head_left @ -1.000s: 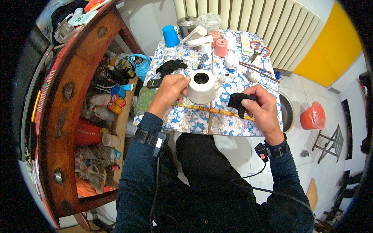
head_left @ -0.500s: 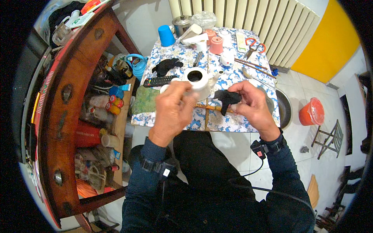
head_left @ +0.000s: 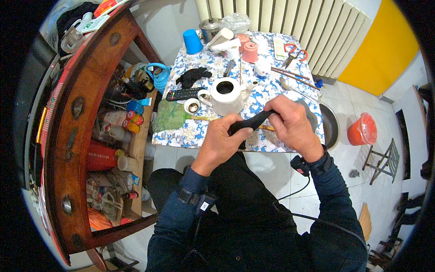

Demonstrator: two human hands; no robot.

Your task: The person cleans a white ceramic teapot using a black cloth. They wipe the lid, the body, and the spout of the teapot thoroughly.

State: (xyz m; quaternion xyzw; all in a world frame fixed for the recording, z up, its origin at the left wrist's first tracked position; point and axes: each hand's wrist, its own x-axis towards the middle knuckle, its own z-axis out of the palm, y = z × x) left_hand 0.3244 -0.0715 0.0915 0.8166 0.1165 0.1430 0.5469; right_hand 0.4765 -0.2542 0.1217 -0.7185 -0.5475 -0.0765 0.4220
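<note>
A small black knitted cloth (head_left: 253, 121), perhaps a glove or sock, is stretched between my hands above the table's near edge. My left hand (head_left: 222, 140) pinches its lower left end between thumb and fingers. Its upper right end is gripped by my right hand (head_left: 294, 124). Just beyond the cloth stands a white teapot (head_left: 226, 102) with an uncovered top, its spout pointing right. Beside its handle is a small white cup (head_left: 192, 107). A green fly swatter (head_left: 170, 117) lies left of my hands, its stick running behind them. Another crumpled black cloth (head_left: 194, 77) rests farther back.
On the patterned tabletop (head_left: 176, 136) are a remote control (head_left: 183, 94), a blue cup (head_left: 192, 41), pink cups (head_left: 249, 52), scissors (head_left: 295, 55) and chopsticks (head_left: 297, 78). A wooden cabinet (head_left: 90, 122) borders the left; a red bucket (head_left: 362, 129) and folding stool (head_left: 383, 161) stand right.
My left hand has come right and down from in front of the teapot and taken hold of the black cloth. The cloth, dangling from my right hand before, is now pulled out between both hands.
</note>
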